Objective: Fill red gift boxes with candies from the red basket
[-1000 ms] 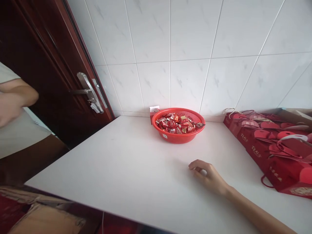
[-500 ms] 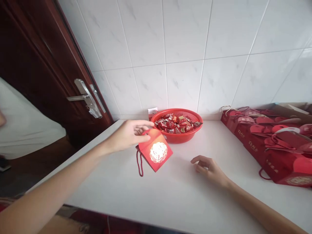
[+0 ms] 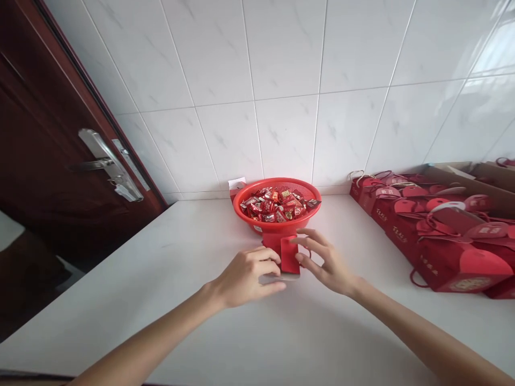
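A small red paper gift box [image 3: 272, 242] stands on the white table with its top flaps up and a dark red cord at its right side. My left hand [image 3: 253, 273] has its fingers curled on the box's left side, the thumb lower and apart from them. On the right, my right hand [image 3: 324, 260] has its fingertips and thumb at the edge of a raised flap [image 3: 289, 256]. The inside of the box is hidden. Just behind it is a red plastic basket [image 3: 277, 181] holding many wrapped candies [image 3: 277, 205].
Several filled red gift boxes [image 3: 442, 262] with cord handles stand in rows on the right of the table [image 3: 193, 332]. Cardboard boxes [image 3: 456, 170] are behind them. A white-tiled wall [image 3: 281, 59] backs the table, and a dark wooden door [image 3: 44, 123] is at the left.
The gift box, held up by its top in my left hand, has come down to the table in front of the basket. My right hand has moved left to it. My view has shifted right.
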Demonstrator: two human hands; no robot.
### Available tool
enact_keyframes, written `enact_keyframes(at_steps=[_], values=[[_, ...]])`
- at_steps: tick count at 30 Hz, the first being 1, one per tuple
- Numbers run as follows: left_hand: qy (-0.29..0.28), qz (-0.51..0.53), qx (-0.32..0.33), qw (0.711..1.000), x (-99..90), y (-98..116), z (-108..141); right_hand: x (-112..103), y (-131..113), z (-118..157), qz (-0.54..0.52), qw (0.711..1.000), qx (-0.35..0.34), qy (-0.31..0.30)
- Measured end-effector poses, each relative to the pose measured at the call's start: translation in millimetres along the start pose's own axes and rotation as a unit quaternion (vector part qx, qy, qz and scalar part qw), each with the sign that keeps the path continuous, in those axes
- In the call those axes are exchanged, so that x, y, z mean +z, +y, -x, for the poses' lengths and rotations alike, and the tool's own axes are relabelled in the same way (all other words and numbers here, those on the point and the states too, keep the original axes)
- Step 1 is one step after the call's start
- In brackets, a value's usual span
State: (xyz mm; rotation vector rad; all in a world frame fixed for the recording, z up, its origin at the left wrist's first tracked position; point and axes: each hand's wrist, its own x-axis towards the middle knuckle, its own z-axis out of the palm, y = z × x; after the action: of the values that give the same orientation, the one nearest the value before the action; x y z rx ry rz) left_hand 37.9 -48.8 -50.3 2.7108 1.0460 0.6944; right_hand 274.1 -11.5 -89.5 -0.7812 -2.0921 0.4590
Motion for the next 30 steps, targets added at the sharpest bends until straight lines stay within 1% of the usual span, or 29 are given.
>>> enact_keyframes(at_steps=[3,5,8,11,13,16,19,22,24,26,30], values=[[-0.006,0.017,-0.014,1.0,0.5,-1,-1,1,-14,-23,0.058,0.995,-0.06,-0.049],[0.003,0.007,-0.017,1.0,0.3,-3,-1,3,-20,-35,0.088,0.99,-0.078,-0.08],[0.006,-0.003,-0.018,1.0,-1.2,-7,-1,5,-27,-47,0.133,0.983,-0.059,-0.115],[-0.016,-0.016,-0.007,1.0,-6.2,-10,-5,4,-30,-53,0.165,0.975,-0.019,-0.145],[-0.03,-0.038,0.003,0.999,-10.2,-12,-11,2,-31,-56,0.155,0.976,0.02,-0.153],[-0.042,-0.085,0.025,0.995,-12.0,-16,-23,-3,-29,-62,0.109,0.979,0.069,-0.16],[-0.049,-0.145,0.03,0.988,-6.1,-21,-34,-6,-23,-67,0.088,0.978,0.09,-0.167],[-0.056,-0.19,0.012,0.98,2.7,-26,-40,-9,-14,-68,0.084,0.977,0.105,-0.168],[-0.06,-0.189,0.003,0.98,6.0,-28,-40,-11,-10,-67,0.067,0.978,0.108,-0.168],[-0.052,-0.159,-0.003,0.986,5.8,-30,-37,-12,-9,-66,0.044,0.977,0.102,-0.182],[-0.012,-0.086,0.002,0.996,-4.0,-36,-30,-14,-11,-66,0.032,0.972,0.078,-0.221]])
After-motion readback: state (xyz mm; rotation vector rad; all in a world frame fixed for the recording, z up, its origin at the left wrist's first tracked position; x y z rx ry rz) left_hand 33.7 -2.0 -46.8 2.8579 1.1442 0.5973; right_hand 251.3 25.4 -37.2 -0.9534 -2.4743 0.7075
